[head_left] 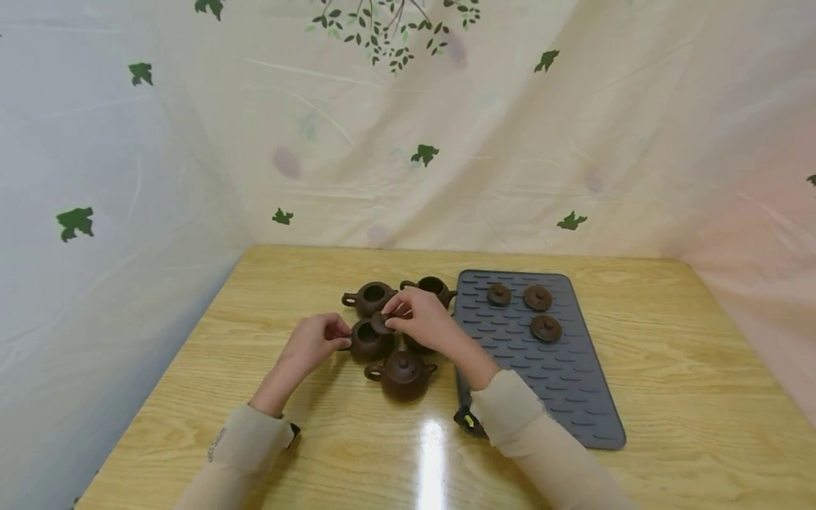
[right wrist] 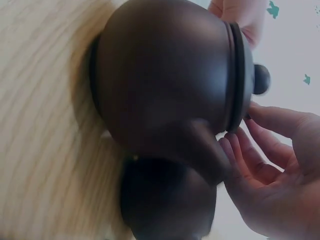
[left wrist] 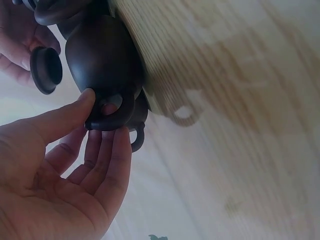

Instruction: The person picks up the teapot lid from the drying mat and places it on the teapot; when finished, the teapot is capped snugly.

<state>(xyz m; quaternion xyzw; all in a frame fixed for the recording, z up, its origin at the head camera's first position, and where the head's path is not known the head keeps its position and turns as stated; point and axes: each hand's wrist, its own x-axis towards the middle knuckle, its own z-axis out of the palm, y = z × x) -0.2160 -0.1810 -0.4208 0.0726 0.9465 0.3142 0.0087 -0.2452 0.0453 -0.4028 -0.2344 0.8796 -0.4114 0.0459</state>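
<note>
My left hand point(head_left: 311, 345) pinches the handle of a dark brown clay teapot point(head_left: 371, 347), whose round opening is uncovered. In the left wrist view, thumb and fingers close on that teapot's looped handle point(left wrist: 112, 120). My right hand point(head_left: 421, 319) holds a small round lid point(head_left: 381, 324) by the opening's right side; the lid point(left wrist: 46, 70) is tilted and apart from the teapot in the left wrist view. A lidded teapot point(head_left: 404, 377) stands just in front, and in the right wrist view this teapot point(right wrist: 165, 70) hides most of the held lid.
Two uncovered teapots, one at back left point(head_left: 372, 299) and one at back right point(head_left: 432, 287), stand behind. Another dark pot is mostly hidden under my right hand. On the right, a grey ridged mat point(head_left: 542, 382) carries three lids point(head_left: 546, 328). All rests on a wooden table point(head_left: 676, 368).
</note>
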